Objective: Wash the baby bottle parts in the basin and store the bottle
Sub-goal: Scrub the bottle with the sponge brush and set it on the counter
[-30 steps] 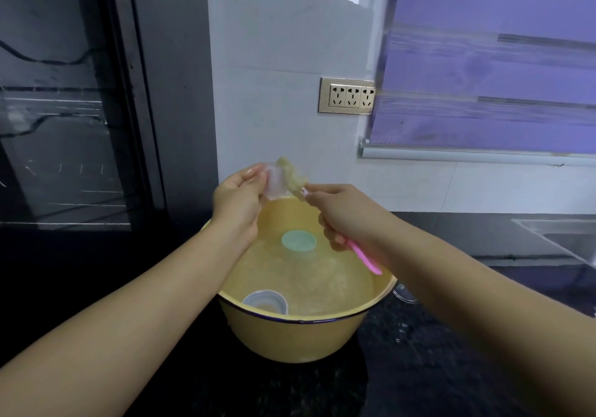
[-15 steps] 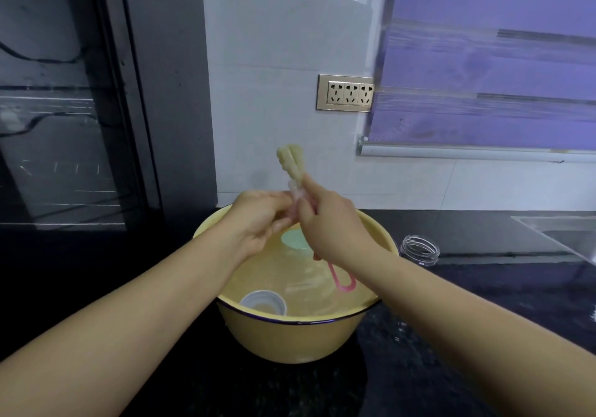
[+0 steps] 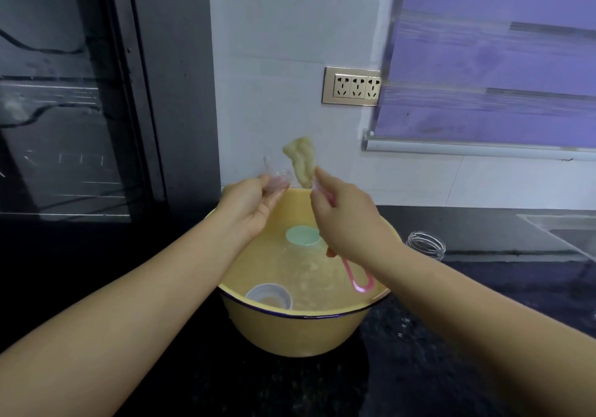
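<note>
A round yellow enamel basin (image 3: 300,332) with a dark blue rim stands on the black speckled stone table (image 3: 419,368), holding cloudy water. Above its far edge, the left hand (image 3: 250,205) pinches a clear silicone bottle teat (image 3: 275,176) between thumb and fingertips, the grip closed on its base with the tip pointing up. Just right of it, the right hand (image 3: 346,219) is clenched around the pink plastic handle (image 3: 358,276) of a bottle brush, whose pale yellow sponge head (image 3: 301,161) stands upright above the fist, close beside the teat; whether sponge and teat touch cannot be told. The looped end of the handle hangs below the hand over the water. In the basin, a round pale green disc (image 3: 303,236) lies in the water toward the far side, and a white plastic cap (image 3: 270,295) sits open side up against the near left wall. The clear glass baby bottle (image 3: 425,245) stands on the table just right of the basin, mostly hidden behind the right forearm, only its threaded neck showing. On the white tiled wall behind is a gold triple power socket (image 3: 353,87).
</note>
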`<state>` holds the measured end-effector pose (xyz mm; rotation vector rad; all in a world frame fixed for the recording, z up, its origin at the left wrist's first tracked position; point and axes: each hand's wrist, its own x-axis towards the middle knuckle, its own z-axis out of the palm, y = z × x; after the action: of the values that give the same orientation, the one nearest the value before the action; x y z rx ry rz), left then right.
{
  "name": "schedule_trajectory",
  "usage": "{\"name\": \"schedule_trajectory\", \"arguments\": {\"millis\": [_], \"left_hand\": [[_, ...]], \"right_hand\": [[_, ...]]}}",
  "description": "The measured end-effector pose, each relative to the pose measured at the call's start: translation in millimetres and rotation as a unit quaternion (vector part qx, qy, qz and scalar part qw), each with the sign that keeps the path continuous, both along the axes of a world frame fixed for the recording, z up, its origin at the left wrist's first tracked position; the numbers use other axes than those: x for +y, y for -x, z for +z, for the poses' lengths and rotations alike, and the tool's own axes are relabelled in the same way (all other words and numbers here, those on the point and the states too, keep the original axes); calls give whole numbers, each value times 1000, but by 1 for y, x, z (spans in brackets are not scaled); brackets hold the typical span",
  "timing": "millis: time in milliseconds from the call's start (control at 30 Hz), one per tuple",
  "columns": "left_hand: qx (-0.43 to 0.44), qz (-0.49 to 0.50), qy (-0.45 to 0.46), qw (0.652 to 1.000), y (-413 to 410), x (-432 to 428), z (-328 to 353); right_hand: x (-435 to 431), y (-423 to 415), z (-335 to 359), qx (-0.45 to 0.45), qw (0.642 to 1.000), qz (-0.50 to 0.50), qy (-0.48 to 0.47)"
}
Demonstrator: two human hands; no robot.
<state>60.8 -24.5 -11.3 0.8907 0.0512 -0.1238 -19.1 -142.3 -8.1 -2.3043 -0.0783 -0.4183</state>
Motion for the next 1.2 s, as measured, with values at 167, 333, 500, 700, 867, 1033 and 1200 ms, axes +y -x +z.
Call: {"name": "schedule_trajectory", "arguments": {"millis": [167,333,500,700,867,1033,1200], "left_hand": [[-45,-11,25,999,-4,-1,-1],[-67,-17,-45,997,1,-2,-3],[-109,-127,-221,961,24,-14,-3],[-42,-46,-207,976,7,-2,-9],[-52,-35,-163,985,5,-3,-9],[-79,-81,-133,985,10,-4,-7],[-70,-91,-126,985,12,-6,-7]], "right_hand": [[10,-3,-1,23,997,17,-68],[18,-15,5,23,999,7,-32],[13,-31,16,29,999,9,31],[-14,-33,22,72,996,-21,44],[-32,-22,7,207,960,12,188],[-38,-14,0,233,944,39,231],[-47,-20,0,132,972,29,193]]}}
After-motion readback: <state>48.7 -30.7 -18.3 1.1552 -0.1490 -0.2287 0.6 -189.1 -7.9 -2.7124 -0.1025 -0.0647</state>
